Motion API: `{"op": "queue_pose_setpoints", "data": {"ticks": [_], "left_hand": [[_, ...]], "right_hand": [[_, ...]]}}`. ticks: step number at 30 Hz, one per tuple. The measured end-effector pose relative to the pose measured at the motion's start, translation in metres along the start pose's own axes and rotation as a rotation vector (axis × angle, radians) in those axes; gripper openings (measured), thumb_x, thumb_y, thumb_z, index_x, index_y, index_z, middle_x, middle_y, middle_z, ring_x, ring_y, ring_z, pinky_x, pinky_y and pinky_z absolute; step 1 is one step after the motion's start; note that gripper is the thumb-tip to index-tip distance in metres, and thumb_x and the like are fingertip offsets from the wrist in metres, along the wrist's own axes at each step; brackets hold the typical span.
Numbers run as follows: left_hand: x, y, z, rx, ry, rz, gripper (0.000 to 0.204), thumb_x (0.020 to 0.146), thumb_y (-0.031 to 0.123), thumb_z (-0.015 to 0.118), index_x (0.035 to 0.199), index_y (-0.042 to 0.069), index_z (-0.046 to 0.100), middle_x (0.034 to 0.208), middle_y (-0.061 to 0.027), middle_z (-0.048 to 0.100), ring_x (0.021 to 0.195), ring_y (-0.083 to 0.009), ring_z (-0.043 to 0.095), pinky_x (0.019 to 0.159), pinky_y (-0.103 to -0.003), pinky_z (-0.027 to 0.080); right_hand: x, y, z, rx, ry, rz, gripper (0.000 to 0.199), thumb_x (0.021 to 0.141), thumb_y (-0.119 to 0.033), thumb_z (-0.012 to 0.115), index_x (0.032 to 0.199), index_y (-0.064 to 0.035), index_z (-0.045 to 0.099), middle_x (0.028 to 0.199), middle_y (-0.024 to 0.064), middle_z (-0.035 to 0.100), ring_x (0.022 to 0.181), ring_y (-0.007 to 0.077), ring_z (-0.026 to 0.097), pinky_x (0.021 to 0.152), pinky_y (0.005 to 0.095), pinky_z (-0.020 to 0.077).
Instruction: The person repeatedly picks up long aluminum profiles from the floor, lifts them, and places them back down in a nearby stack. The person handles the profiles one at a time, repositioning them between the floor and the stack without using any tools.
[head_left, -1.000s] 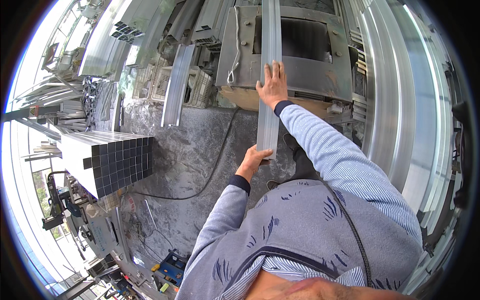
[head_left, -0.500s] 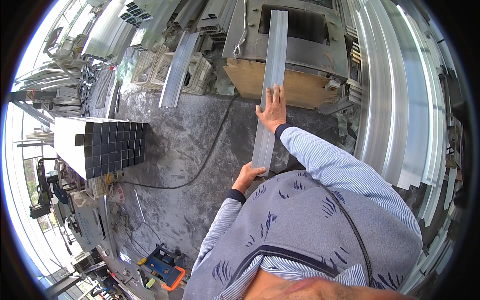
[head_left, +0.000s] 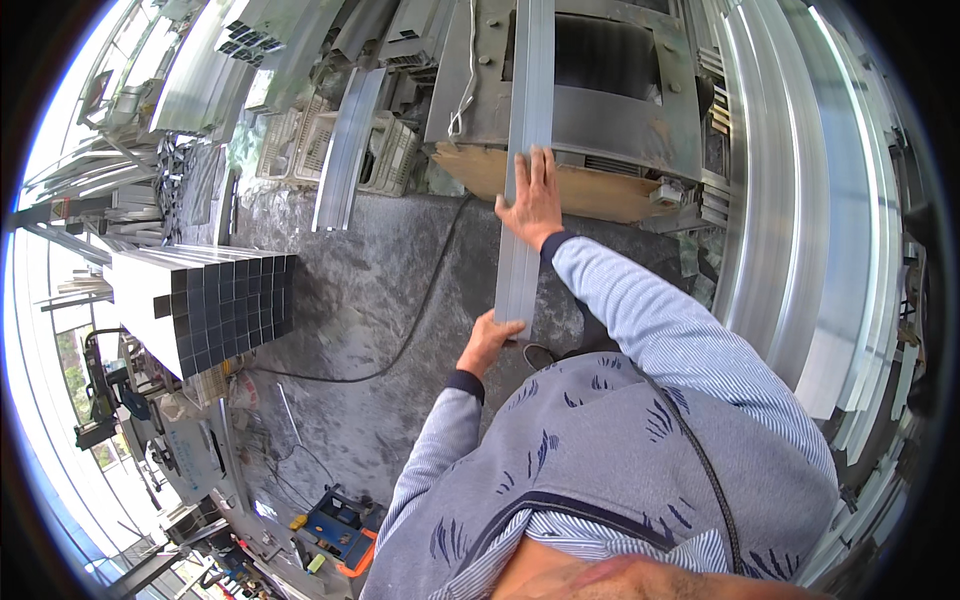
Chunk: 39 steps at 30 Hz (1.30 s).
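One metal strip [head_left: 531,90] is not yet released: left hand [head_left: 485,343] grips its near end, right hand [head_left: 538,208] rests open farther along.

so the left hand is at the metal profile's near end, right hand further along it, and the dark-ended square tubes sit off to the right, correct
No: the head view shows the dark-ended square tubes off to the left. The left hand is at the near end of the metal profile, the right hand further along it.
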<state>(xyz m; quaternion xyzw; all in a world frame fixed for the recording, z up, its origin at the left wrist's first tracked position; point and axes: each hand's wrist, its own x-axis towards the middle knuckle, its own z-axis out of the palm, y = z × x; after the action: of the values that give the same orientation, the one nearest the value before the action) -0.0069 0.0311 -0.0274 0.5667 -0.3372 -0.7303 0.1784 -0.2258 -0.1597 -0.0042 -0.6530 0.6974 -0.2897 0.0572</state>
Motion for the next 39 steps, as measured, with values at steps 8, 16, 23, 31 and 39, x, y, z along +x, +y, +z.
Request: {"op": "queue_pose_setpoints", "data": {"ticks": [8,16,23,31,39], "left_hand": [[0.157,0.188,0.048,0.02,-0.026,0.057,0.041,0.099,0.021,0.084,0.132,0.001,0.072,0.118,-0.0117,0.081,0.097,-0.0223,0.079,0.072,-0.034,0.061],[0.196,0.261,0.069,-0.079,-0.073,0.048,0.047,0.1,0.027,0.086,0.135,0.001,0.07,0.117,-0.0111,0.079,0.093,-0.0225,0.08,0.072,-0.032,0.061],[0.142,0.171,0.049,0.024,0.01,0.025,0.041,0.098,0.021,0.084,0.133,0.001,0.073,0.116,-0.0118,0.081,0.097,-0.023,0.08,0.076,-0.035,0.065],[0.036,0.033,0.016,-0.014,-0.012,-0.036,0.047,0.096,0.026,0.088,0.134,0.003,0.073,0.117,-0.0068,0.079,0.101,-0.0199,0.076,0.082,-0.037,0.063],[-0.06,-0.061,-0.005,-0.016,0.035,-0.084,0.054,0.095,0.027,0.09,0.14,0.003,0.071,0.123,-0.0073,0.079,0.107,-0.0215,0.076,0.089,-0.038,0.062]], "right_hand": [[0.23,0.095,0.014,-0.105,0.157,-0.041,0.086,0.085,-0.043,0.081,0.155,0.0,0.057,0.165,0.0265,0.045,0.158,0.0459,0.035,0.129,0.0545,0.0362],[0.306,0.128,0.016,-0.26,0.15,0.031,0.092,0.092,-0.055,0.074,0.162,0.0002,0.05,0.165,0.0255,0.045,0.16,0.0463,0.031,0.133,0.0536,0.028],[0.204,0.082,0.011,-0.178,0.06,0.038,0.093,0.093,-0.049,0.073,0.164,0.0028,0.043,0.173,0.0302,0.033,0.163,0.0529,0.026,0.134,0.061,0.0255],[0.043,0.015,-0.003,-0.104,-0.126,0.11,0.094,0.096,-0.045,0.071,0.168,0.0035,0.035,0.178,0.0291,0.018,0.162,0.0539,0.024,0.135,0.0608,0.0237],[-0.079,-0.039,-0.012,-0.158,-0.244,0.134,0.098,0.096,-0.046,0.07,0.171,0.0047,0.032,0.175,0.0291,0.016,0.155,0.0518,0.032,0.135,0.0534,0.0279]]}}
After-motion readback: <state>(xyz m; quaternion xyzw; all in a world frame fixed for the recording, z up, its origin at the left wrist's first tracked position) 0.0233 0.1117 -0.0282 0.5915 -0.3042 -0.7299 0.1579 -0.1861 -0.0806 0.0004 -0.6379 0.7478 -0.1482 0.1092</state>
